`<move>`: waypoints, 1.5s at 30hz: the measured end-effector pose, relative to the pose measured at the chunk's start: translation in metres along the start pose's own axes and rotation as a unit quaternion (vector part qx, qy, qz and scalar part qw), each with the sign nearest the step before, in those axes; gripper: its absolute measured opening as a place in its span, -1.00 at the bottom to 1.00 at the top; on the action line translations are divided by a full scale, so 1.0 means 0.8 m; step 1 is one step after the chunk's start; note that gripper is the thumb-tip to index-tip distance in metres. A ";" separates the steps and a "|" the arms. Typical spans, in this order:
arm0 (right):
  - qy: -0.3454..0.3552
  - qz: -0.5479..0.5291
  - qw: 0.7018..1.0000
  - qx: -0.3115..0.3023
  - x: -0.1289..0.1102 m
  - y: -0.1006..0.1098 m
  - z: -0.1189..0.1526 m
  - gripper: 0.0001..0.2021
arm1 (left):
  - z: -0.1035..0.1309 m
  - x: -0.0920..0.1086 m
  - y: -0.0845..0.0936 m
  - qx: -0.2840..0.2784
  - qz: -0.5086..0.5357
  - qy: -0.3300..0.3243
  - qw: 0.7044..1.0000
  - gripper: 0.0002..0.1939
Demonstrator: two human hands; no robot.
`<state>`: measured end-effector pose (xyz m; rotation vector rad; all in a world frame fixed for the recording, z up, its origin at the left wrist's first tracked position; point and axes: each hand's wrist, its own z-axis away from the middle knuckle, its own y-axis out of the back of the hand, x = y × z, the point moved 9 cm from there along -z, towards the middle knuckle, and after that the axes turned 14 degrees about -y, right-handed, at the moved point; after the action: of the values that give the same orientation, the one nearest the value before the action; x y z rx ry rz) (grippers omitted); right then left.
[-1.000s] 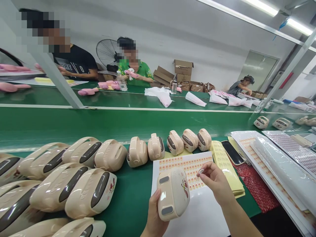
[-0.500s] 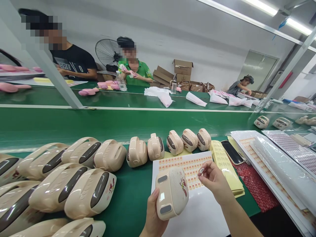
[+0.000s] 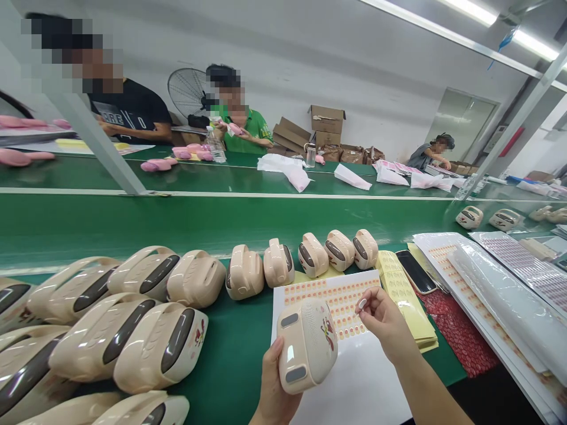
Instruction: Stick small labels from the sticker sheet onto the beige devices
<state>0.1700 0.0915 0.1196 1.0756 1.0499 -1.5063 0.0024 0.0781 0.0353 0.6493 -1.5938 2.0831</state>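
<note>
The left hand [image 3: 278, 386] is holding a cream speaker [image 3: 305, 347] with two gray pads showing. The right hand [image 3: 386, 323] is pinching a small white sticker [image 3: 362, 304] over the sticker sheet [image 3: 354, 366]. More cream speakers [image 3: 162, 348] are sitting on the green table [image 3: 239, 360], to the left and behind.

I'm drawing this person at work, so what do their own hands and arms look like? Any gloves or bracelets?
The left hand and right hand are plain, with no gloves. No rings, watch or bracelet show. The right forearm has no sleeve as far as the picture goes; the left one is mostly cut off.
</note>
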 end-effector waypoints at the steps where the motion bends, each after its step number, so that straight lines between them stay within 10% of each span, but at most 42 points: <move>1: -0.001 -0.004 1.000 0.001 0.000 0.001 0.000 -0.79 | 0.000 0.000 0.000 0.000 0.000 -0.001 1.000 -0.51; 45: -0.044 -0.047 0.998 -0.009 0.010 0.039 0.000 -0.71 | 0.009 0.005 -0.016 0.026 0.011 0.023 0.999 -0.70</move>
<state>0.1991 0.0847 0.1088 0.9491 1.0631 -1.6022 0.0073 0.0744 0.0494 0.5990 -1.5325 2.1459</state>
